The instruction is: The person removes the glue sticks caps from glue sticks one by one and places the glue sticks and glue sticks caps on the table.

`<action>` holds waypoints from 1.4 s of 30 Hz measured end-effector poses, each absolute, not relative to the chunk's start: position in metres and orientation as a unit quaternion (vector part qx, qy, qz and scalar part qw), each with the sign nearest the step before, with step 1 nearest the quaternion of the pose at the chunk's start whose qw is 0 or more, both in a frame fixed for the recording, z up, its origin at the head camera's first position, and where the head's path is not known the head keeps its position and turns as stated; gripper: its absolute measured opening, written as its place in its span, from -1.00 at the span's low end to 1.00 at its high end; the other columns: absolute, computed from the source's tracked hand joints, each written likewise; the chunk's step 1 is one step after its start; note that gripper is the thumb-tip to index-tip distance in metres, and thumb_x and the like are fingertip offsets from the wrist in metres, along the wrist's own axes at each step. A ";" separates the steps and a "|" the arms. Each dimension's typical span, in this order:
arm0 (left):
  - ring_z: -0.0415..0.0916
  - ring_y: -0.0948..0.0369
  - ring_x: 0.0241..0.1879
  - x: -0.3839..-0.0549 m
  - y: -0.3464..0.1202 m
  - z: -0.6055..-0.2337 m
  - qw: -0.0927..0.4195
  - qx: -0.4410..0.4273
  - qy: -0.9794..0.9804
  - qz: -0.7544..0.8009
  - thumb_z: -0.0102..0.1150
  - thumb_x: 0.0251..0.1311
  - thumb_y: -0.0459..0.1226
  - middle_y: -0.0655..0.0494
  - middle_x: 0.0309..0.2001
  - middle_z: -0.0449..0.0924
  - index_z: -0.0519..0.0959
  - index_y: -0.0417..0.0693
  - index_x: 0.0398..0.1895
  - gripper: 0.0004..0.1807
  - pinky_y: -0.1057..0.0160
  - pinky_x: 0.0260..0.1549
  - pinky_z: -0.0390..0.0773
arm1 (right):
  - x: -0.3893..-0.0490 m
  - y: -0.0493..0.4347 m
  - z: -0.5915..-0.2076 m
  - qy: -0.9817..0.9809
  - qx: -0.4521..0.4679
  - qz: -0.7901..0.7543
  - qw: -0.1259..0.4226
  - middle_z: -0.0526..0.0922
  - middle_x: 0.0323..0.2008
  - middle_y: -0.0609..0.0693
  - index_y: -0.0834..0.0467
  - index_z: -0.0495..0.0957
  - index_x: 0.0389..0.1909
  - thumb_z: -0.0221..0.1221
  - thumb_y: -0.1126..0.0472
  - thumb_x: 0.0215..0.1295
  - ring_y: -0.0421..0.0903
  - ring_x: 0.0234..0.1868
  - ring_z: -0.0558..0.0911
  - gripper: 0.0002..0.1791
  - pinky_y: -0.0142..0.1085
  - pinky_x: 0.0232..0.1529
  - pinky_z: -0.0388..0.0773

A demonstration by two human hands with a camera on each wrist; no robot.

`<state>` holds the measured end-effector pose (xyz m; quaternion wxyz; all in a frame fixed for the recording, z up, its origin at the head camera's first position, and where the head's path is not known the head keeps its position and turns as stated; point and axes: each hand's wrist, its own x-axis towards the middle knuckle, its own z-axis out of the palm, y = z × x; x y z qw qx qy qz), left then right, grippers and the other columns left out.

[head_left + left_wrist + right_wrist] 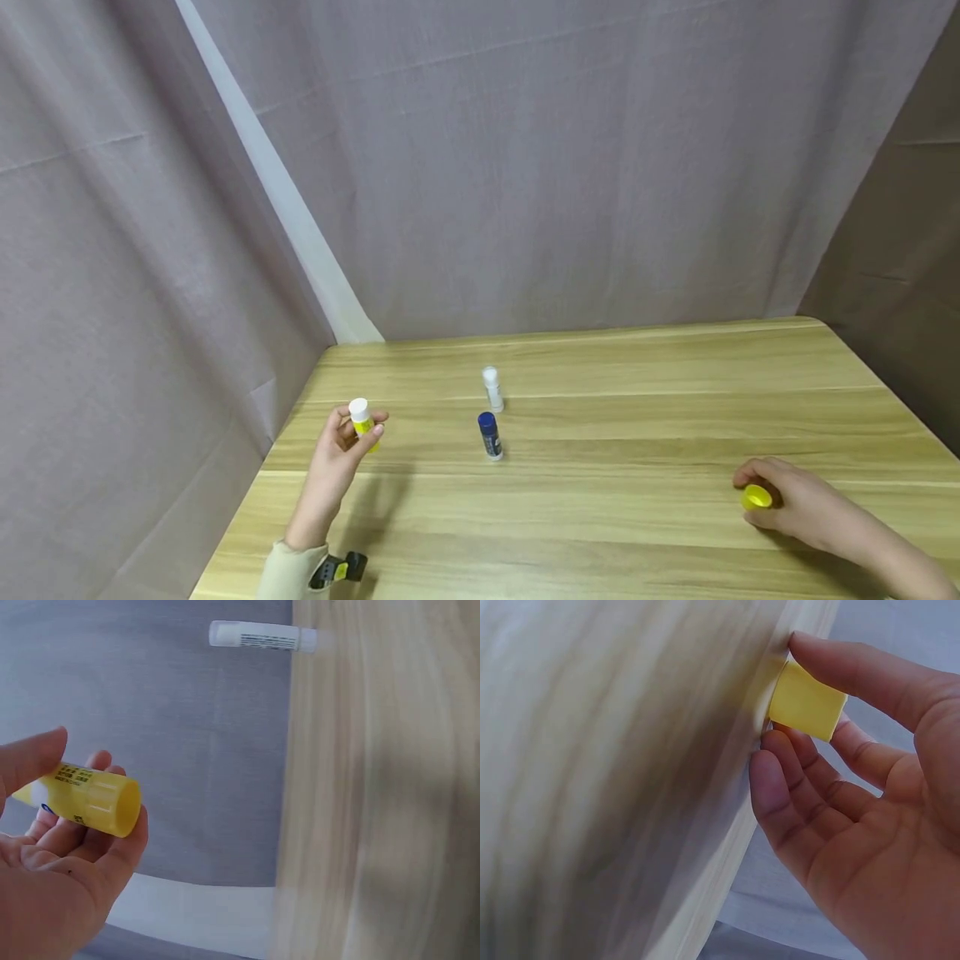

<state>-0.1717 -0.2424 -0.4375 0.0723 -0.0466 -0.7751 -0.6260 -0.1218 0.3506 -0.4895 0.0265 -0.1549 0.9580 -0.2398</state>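
On the left, my left hand (341, 450) holds a yellow glue stick (362, 422) above the table, its white end up. In the left wrist view the glue stick (86, 796) lies between thumb and fingers, its yellow end round and hollow-looking. Far to the right, my right hand (810, 507) grips a small yellow cap (756, 497) at the tabletop, open side up. The right wrist view shows the cap (808, 703) between the thumb and the curled fingers, close against the wood. Part of the left fingers is hidden behind the glue stick.
Near mid-table a blue-capped glue stick (490, 436) stands upright. Behind it stands a white glue stick (492, 389). The wooden table (600, 500) meets grey curtains (562, 167) at the back and left. A black strap device (339, 570) sits on the left wrist.
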 end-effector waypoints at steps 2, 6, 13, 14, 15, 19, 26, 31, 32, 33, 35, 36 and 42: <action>0.59 0.17 0.09 -0.172 -0.242 -0.440 0.062 -0.041 -0.782 -0.619 0.23 0.36 -0.36 -0.23 0.12 0.62 0.31 -0.28 0.11 -0.61 0.36 0.01 0.53 | -0.122 0.352 -0.490 0.957 -0.164 -0.239 0.020 0.63 -0.09 -0.05 0.11 0.60 -0.11 0.50 0.14 0.04 -0.32 -0.13 0.54 -0.60 -0.39 -0.18 0.55; 0.58 0.09 0.11 -0.172 -0.240 -0.445 0.051 -0.037 -0.794 -0.605 0.23 0.35 -0.37 -0.19 0.10 0.63 0.33 -0.28 0.11 -0.62 0.37 0.04 0.52 | -0.121 0.353 -0.492 0.955 -0.178 -0.237 0.017 0.62 -0.08 -0.06 0.08 0.59 -0.13 0.50 0.13 0.05 -0.34 -0.13 0.54 -0.61 -0.41 -0.19 0.54; 0.57 0.08 0.10 -0.177 -0.237 -0.448 0.039 -0.029 -0.801 -0.596 0.24 0.34 -0.37 -0.16 0.10 0.64 0.35 -0.21 0.12 -0.62 0.30 0.06 0.50 | -0.122 0.356 -0.492 0.958 -0.168 -0.232 0.020 0.63 -0.09 -0.09 0.09 0.60 -0.11 0.50 0.11 0.05 -0.31 -0.11 0.55 -0.60 -0.39 -0.17 0.55; 0.57 0.08 0.10 -0.177 -0.237 -0.449 0.036 -0.026 -0.805 -0.592 0.25 0.34 -0.37 -0.15 0.09 0.65 0.35 -0.20 0.12 -0.62 0.29 0.06 0.49 | -0.121 0.355 -0.492 0.958 -0.169 -0.231 0.017 0.63 -0.09 -0.09 0.09 0.60 -0.12 0.50 0.11 0.05 -0.31 -0.11 0.55 -0.60 -0.39 -0.16 0.56; 0.57 0.06 0.11 -0.177 -0.237 -0.451 0.033 -0.024 -0.807 -0.589 0.25 0.34 -0.36 -0.15 0.10 0.65 0.35 -0.19 0.13 -0.62 0.27 0.06 0.49 | -0.122 0.355 -0.492 0.958 -0.168 -0.230 0.016 0.63 -0.09 -0.08 0.09 0.60 -0.12 0.50 0.11 0.05 -0.31 -0.11 0.55 -0.60 -0.39 -0.16 0.56; 0.57 -0.04 0.11 -0.180 -0.236 -0.456 0.020 -0.023 -0.814 -0.580 0.25 0.34 -0.36 -0.18 0.09 0.64 0.35 -0.21 0.14 -0.61 0.22 0.02 0.52 | -0.122 0.355 -0.490 0.960 -0.164 -0.228 0.012 0.63 -0.08 -0.08 0.08 0.61 -0.12 0.51 0.12 0.04 -0.29 -0.11 0.56 -0.61 -0.38 -0.16 0.56; 0.59 -0.13 0.06 -0.179 -0.234 -0.471 -0.005 -0.012 -0.819 -0.573 0.22 0.30 -0.44 -0.29 0.05 0.64 0.36 -0.28 0.12 -0.62 0.16 -0.07 0.55 | -0.121 0.354 -0.490 0.959 -0.149 -0.238 0.033 0.63 -0.07 -0.07 0.08 0.61 -0.10 0.49 0.12 0.08 -0.28 -0.10 0.56 -0.61 -0.38 -0.16 0.56; 0.59 -0.12 0.04 -0.180 -0.235 -0.477 -0.019 -0.003 -0.820 -0.572 0.21 0.31 -0.43 -0.31 0.05 0.63 0.35 -0.29 0.09 -0.64 0.12 -0.07 0.58 | -0.121 0.353 -0.491 0.961 -0.154 -0.230 0.022 0.63 -0.07 -0.08 0.08 0.61 -0.11 0.50 0.12 0.05 -0.26 -0.10 0.57 -0.61 -0.36 -0.15 0.57; 0.59 -0.11 0.03 -0.180 -0.235 -0.478 -0.021 -0.003 -0.822 -0.569 0.21 0.31 -0.42 -0.30 0.05 0.63 0.35 -0.29 0.09 -0.64 0.11 -0.07 0.58 | -0.121 0.353 -0.491 0.961 -0.156 -0.229 0.018 0.63 -0.08 -0.08 0.07 0.61 -0.12 0.51 0.12 0.04 -0.26 -0.10 0.57 -0.61 -0.36 -0.15 0.57; 0.59 -0.09 0.03 -0.180 -0.235 -0.479 -0.022 -0.003 -0.823 -0.568 0.22 0.32 -0.42 -0.30 0.05 0.63 0.35 -0.29 0.09 -0.64 0.09 -0.06 0.58 | -0.121 0.353 -0.491 0.961 -0.158 -0.228 0.015 0.63 -0.08 -0.09 0.07 0.62 -0.12 0.51 0.12 0.04 -0.27 -0.11 0.57 -0.61 -0.37 -0.15 0.57; 0.59 -0.08 0.02 -0.180 -0.235 -0.481 -0.026 -0.005 -0.823 -0.568 0.22 0.31 -0.41 -0.30 0.05 0.63 0.35 -0.30 0.08 -0.65 0.08 -0.06 0.59 | -0.121 0.353 -0.492 0.960 -0.160 -0.228 0.011 0.62 -0.08 -0.09 0.07 0.62 -0.13 0.51 0.13 0.03 -0.28 -0.11 0.56 -0.61 -0.37 -0.15 0.56; 0.59 -0.07 0.01 -0.181 -0.236 -0.482 -0.028 -0.006 -0.822 -0.568 0.23 0.31 -0.41 -0.30 0.04 0.63 0.35 -0.30 0.07 -0.64 0.09 -0.06 0.60 | -0.121 0.354 -0.491 0.960 -0.160 -0.229 0.011 0.62 -0.08 -0.09 0.07 0.62 -0.13 0.51 0.13 0.03 -0.28 -0.11 0.56 -0.61 -0.37 -0.16 0.56; 0.61 -0.06 -0.02 -0.183 -0.237 -0.487 -0.041 -0.013 -0.823 -0.566 0.23 0.29 -0.43 -0.33 0.01 0.64 0.36 -0.30 0.05 -0.66 0.16 -0.12 0.60 | -0.121 0.355 -0.491 0.959 -0.161 -0.234 0.023 0.62 -0.08 -0.08 0.09 0.62 -0.11 0.50 0.12 0.07 -0.30 -0.11 0.55 -0.62 -0.38 -0.16 0.56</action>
